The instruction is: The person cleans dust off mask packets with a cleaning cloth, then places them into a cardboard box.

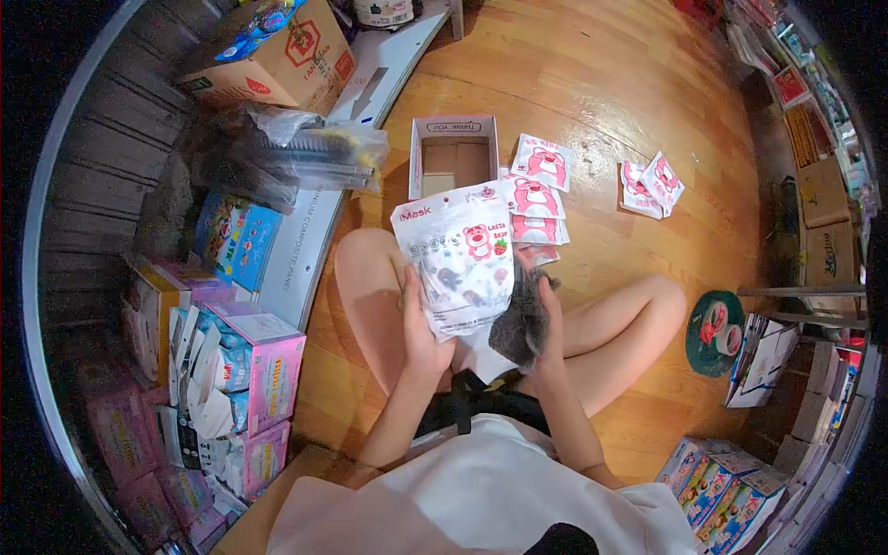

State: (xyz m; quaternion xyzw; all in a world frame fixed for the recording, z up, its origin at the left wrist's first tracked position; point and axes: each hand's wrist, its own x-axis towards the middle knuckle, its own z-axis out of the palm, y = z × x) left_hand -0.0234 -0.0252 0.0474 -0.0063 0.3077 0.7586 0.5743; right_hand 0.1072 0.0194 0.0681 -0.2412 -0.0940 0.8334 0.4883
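My left hand (425,331) is closed on the lower left side of a white mask pouch (458,277), printed with a pink bear and "iMask". The pouch is tilted and hangs above my lap. In my right hand (552,324) is a dark grey fuzzy cloth (520,321), bunched up by the pouch's lower right edge. Just beyond the pouch, an open cardboard box (453,129) stands on the floor, its lower part hidden behind the pouch. Beside it lies an overlapping row of white packets (539,165) with pink bears.
More bear packets (650,185) lie farther right on the wooden floor (592,83). Pink mask boxes (276,370) and plastic-wrapped goods (324,157) line the left side. At right are a green roll with tape (715,333), boxes (721,495) and a loaded shelf (823,222).
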